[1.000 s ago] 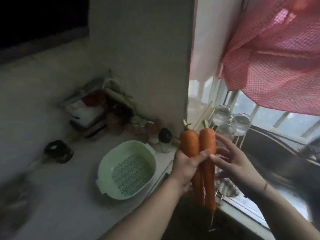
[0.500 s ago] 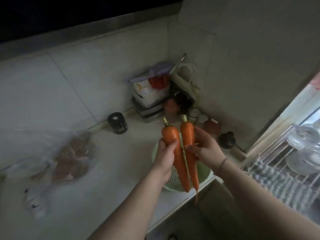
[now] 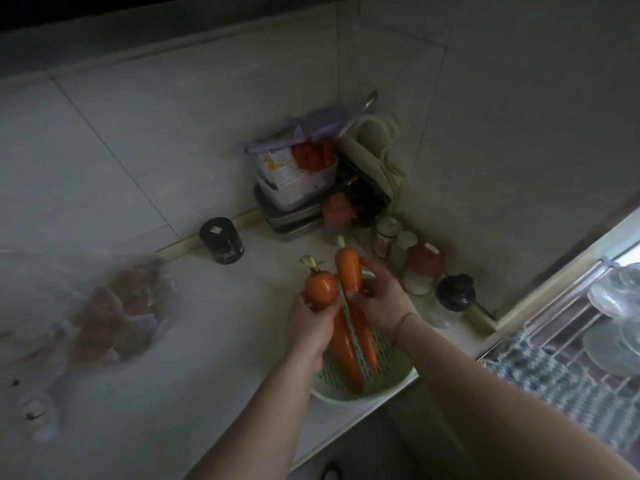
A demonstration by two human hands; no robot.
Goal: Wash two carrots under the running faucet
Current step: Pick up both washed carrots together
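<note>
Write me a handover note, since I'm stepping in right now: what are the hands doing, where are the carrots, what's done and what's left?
Left hand grips the left carrot.
Right hand grips the right carrot.
Both carrots hang tips down over the green colander on the counter, leafy ends up.
No faucet or running water in view; whether they are washed cannot be told.
Left: probably set them in the colander, or rinse first if unwashed.

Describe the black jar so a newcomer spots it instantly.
Follow the seam where the countertop meets the tiled wall. Left of the stacked containers in the corner stands a short black jar, alone. It is the only dark, squat cylinder there, with a pale label on its lid.
</note>
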